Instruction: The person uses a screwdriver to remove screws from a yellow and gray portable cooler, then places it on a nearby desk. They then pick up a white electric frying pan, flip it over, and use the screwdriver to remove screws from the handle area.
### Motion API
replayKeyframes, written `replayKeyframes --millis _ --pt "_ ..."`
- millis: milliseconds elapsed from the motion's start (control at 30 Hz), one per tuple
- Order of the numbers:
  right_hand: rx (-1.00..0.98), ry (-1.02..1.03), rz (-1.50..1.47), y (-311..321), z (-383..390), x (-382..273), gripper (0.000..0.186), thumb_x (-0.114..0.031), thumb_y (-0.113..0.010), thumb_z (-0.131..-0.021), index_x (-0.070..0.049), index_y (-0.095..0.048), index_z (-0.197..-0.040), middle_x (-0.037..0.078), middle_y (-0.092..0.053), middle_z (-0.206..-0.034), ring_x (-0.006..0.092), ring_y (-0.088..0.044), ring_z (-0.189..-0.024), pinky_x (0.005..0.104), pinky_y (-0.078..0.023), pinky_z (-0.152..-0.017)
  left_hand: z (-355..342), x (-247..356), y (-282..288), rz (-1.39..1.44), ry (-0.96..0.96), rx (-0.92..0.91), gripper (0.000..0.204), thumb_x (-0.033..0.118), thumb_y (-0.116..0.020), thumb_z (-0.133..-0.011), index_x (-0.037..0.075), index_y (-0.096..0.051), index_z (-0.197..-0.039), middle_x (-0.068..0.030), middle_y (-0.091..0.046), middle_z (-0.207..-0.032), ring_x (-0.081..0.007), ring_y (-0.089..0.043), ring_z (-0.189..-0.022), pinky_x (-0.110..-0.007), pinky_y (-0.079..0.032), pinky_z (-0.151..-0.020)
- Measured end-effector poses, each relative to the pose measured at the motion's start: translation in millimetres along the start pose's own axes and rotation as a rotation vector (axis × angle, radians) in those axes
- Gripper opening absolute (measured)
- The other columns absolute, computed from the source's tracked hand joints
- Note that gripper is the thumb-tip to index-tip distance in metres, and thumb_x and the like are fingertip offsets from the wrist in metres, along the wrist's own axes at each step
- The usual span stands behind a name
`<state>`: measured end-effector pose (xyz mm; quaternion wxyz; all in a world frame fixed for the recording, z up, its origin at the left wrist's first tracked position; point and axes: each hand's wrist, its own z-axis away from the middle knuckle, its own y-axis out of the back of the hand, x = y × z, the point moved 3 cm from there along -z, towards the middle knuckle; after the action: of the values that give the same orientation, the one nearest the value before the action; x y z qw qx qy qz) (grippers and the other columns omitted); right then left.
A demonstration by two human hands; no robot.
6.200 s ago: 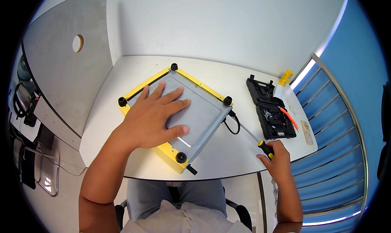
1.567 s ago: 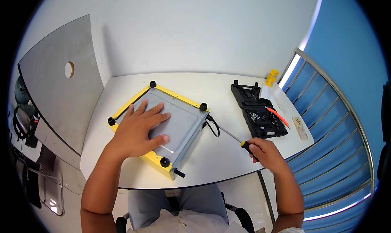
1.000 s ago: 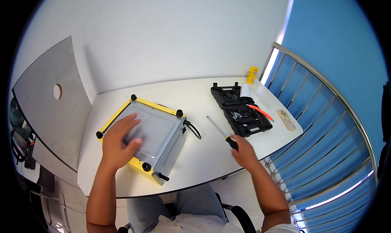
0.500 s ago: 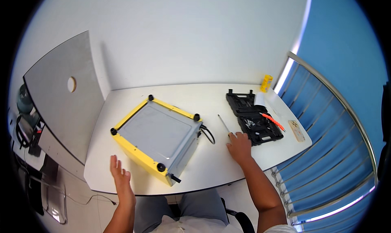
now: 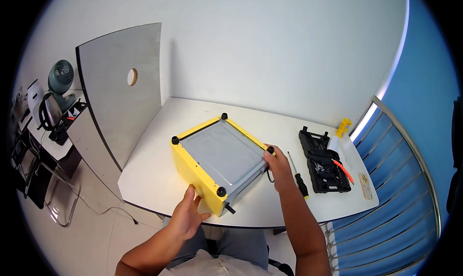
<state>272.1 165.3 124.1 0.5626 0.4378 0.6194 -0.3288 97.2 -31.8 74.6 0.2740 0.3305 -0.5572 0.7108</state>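
A yellow box-shaped appliance [image 5: 190,167] lies upside down on the white table, its grey metal bottom [image 5: 219,150] and black feet facing up. My right hand [image 5: 279,167] grips its right corner beside a foot, fingers closed around the edge. At the near yellow side is my left hand [image 5: 189,213], thumb and fingers apart; it seems to touch the lower part of that side. A black-handled screwdriver [image 5: 300,183] lies to the right of my right hand. Beyond it sits an open black tool case [image 5: 328,172] with small bits and metal pieces inside.
An orange pen-like tool [image 5: 343,172] rests across the case. Behind are a yellow object [image 5: 343,127] and a white item [image 5: 333,144]. A patterned card [image 5: 365,187] lies near the right edge. A grey panel [image 5: 120,83] stands left; a metal railing [image 5: 410,146] runs along the right.
My right hand has let go of the screwdriver and taken hold of the appliance's right corner. My left hand has come in to its near side. The view has turned left.
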Motion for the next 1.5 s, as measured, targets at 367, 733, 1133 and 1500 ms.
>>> replayKeyframes --millis 367,733,1133,1500 --pt "0.057 0.225 -0.086 -36.6 58.5 -20.5 0.042 -0.010 -0.057 -0.080 -0.001 -0.049 -0.120 0.005 -0.054 -0.093 0.0074 -0.051 -0.077 0.0208 -0.043 -0.069 18.9 -0.6 13.2 0.062 -0.281 -0.055 0.082 0.062 -0.042 -0.084 0.011 -0.012 -0.140 -0.0094 -0.022 -0.142 -0.0278 -0.026 -0.129 -0.047 -0.027 -0.102" --pt "0.022 0.208 -0.387 -69.5 70.3 55.3 0.054 -0.008 -0.055 -0.074 -0.006 -0.035 -0.124 0.002 -0.044 -0.100 0.0088 -0.041 -0.079 0.0224 -0.038 -0.066 9.8 32.5 40.8 -0.219 -0.489 0.075 0.104 0.025 -0.067 -0.075 0.010 0.011 -0.142 -0.0126 -0.004 -0.147 -0.0249 -0.014 -0.134 -0.036 -0.022 -0.105" --pt "-0.134 0.144 -0.142 -78.4 78.6 49.0 0.079 -0.020 -0.064 -0.075 -0.002 -0.019 -0.137 0.010 -0.037 -0.128 0.0211 -0.037 -0.119 0.0350 -0.029 -0.100 -12.9 42.2 72.3 -0.607 -0.723 0.008 0.106 0.027 -0.066 -0.073 0.003 0.013 -0.140 -0.0204 0.003 -0.148 -0.0288 -0.003 -0.138 -0.036 -0.012 -0.109" --pt "-0.252 0.092 -0.125 -78.6 46.1 54.0 0.072 -0.012 -0.057 -0.079 -0.003 -0.016 -0.137 0.011 -0.039 -0.124 0.0204 -0.040 -0.114 0.0336 -0.032 -0.097 -52.1 62.1 93.7 -1.019 -0.698 -0.022 0.106 0.026 -0.064 -0.072 0.000 0.014 -0.139 -0.0238 0.004 -0.146 -0.0341 0.000 -0.137 -0.038 -0.009 -0.111"
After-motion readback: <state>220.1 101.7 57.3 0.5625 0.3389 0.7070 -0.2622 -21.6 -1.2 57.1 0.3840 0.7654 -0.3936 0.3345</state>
